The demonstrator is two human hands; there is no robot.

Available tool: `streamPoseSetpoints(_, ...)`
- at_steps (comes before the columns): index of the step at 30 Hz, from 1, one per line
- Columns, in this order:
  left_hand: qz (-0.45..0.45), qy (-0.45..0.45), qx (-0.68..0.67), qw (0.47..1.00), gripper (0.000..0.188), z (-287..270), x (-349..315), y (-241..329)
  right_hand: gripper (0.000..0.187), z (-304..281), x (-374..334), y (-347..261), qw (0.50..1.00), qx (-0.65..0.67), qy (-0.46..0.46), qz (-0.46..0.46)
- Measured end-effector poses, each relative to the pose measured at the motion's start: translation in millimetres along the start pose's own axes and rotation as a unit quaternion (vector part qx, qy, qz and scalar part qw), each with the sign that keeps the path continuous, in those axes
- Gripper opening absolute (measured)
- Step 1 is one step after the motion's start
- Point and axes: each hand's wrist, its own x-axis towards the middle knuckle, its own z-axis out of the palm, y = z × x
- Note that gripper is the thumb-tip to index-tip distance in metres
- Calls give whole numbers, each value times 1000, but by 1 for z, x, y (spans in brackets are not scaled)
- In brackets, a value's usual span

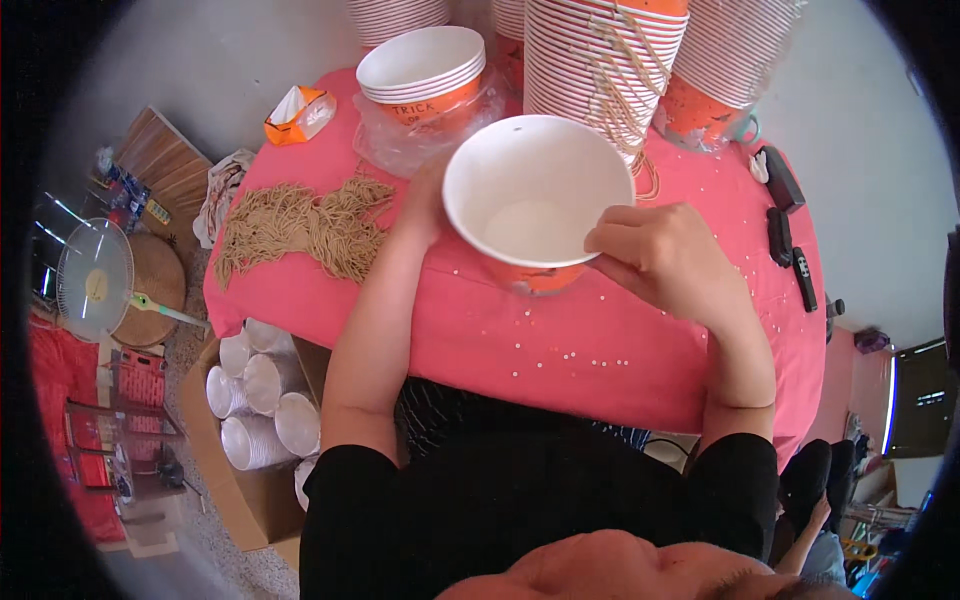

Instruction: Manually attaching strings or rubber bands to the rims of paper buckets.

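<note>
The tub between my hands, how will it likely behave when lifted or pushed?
The tub is probably light for its size, being hollow and apparently empty. It looks thin-sided, so it may flex if squeezed. It seems to taper downward, so a high push could tip it.

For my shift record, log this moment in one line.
left hand: partly hidden beside bucket | right hand: pinching bucket's rim | twine: on pink table

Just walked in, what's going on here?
A person at a pink-covered table is handling a white-lined bucket. The right hand grips its near-right rim; the left hand is at its left side, fingers mostly hidden. A pile of tan cords lies to the left. Behind the bucket stands a tall stack of buckets, with cords hanging down its side.
</note>
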Motion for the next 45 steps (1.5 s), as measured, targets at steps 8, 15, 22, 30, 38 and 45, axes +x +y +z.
streamPoseSetpoints(8, -107, 175, -344, 916, 29, -10, -6, 27, 6, 15, -2, -16, 992, -124, 2, -6)
streamPoseSetpoints(15, -3, 327, -348, 879, 16, -56, -53, 62, 8, 21, 0, -19, 982, -186, 11, -8)
streamPoseSetpoints(22, -26, 218, 152, 964, 6, -117, -90, 28, 11, 25, 1, -22, 975, -220, 27, -12)
streamPoseSetpoints(30, 2, 51, 427, 903, 9, -108, -82, 38, 22, 28, 1, -21, 979, -202, 36, -4)
streamPoseSetpoints(38, -78, -12, 514, 854, 13, -98, -82, 52, 22, 28, 1, -21, 979, -201, 36, -5)
streamPoseSetpoints(45, -75, 14, 438, 896, 12, -98, -83, 45, 14, 26, 2, -22, 974, -225, 33, -18)
